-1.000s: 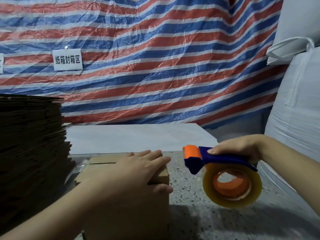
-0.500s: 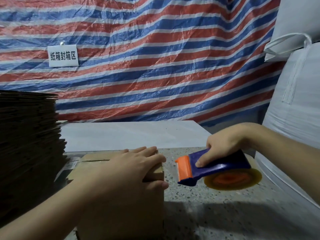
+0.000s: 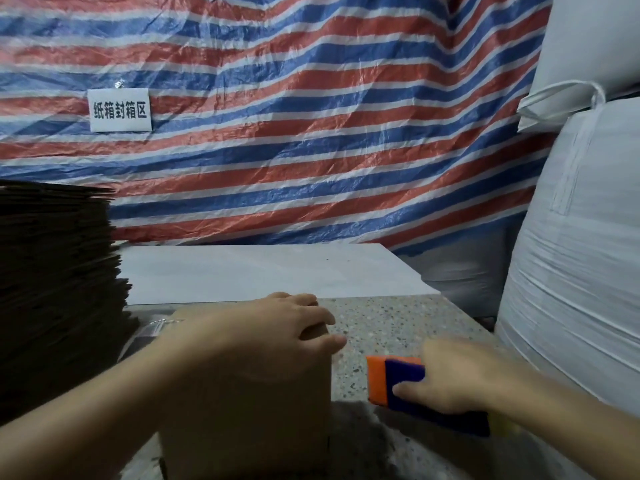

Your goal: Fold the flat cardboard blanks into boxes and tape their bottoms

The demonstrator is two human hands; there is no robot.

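A folded brown cardboard box [image 3: 249, 410] stands on the speckled table [image 3: 398, 327] in front of me. My left hand [image 3: 277, 327] lies on its top, fingers curled over the far right corner and thumb against the right side. A strip of clear tape [image 3: 156, 323] trails off the box's top to the left. My right hand [image 3: 460, 375] grips the blue and orange tape dispenser [image 3: 401, 382], low over the table to the right of the box. The tape roll is mostly hidden behind my hand. A tall stack of flat cardboard blanks [image 3: 59, 289] rises at the left.
A white board [image 3: 270, 271] lies on the table's far half. A striped red, white and blue tarp [image 3: 311, 133] with a white sign [image 3: 119, 110] hangs behind. Large white woven sacks [image 3: 581, 271] crowd the right side.
My right hand has brought the tape dispenser down and toward me, from beside the box top to low over the table. My left hand stays on the box.
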